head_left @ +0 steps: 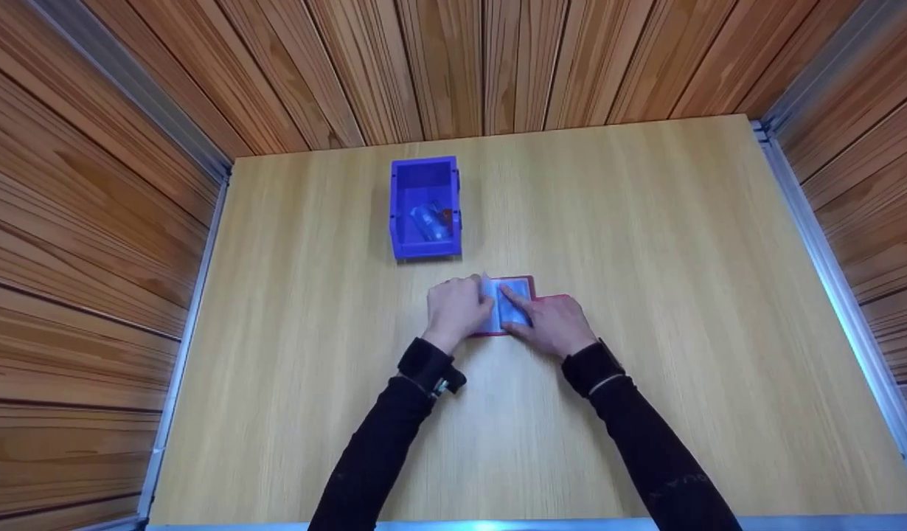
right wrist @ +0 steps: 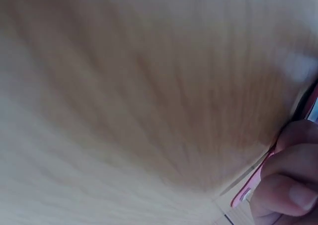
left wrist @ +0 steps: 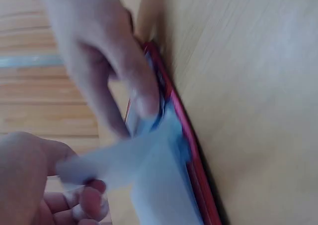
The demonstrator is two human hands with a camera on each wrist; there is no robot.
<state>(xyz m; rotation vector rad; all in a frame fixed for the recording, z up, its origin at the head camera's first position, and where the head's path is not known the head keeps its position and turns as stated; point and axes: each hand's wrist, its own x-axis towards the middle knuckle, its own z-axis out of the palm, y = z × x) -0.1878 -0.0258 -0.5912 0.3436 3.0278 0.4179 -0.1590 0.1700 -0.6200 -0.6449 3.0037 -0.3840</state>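
A small card holder (head_left: 516, 279) with a red cover and clear plastic sleeves lies opened out on the table in the head view. At its left side, my left hand (head_left: 456, 307) pinches a translucent sleeve (left wrist: 117, 160) between thumb and fingers, lifted off the ones below. My right hand (head_left: 560, 322) holds the right side, its forefinger and thumb spread over the sleeve there. Its other fingers (right wrist: 285, 195) are curled by the edge in the right wrist view, next to a red strap (right wrist: 244, 191) with a metal snap. The palm hides part of the cover.
A blue plastic bin (head_left: 426, 249) stands behind the card holder, slightly to the left. Inside it lie a clear plastic item (head_left: 430, 221) and a small orange-brown thing (head_left: 447, 216). Wood-panelled walls (head_left: 453, 70) close off the table (head_left: 682, 295) at back and sides.
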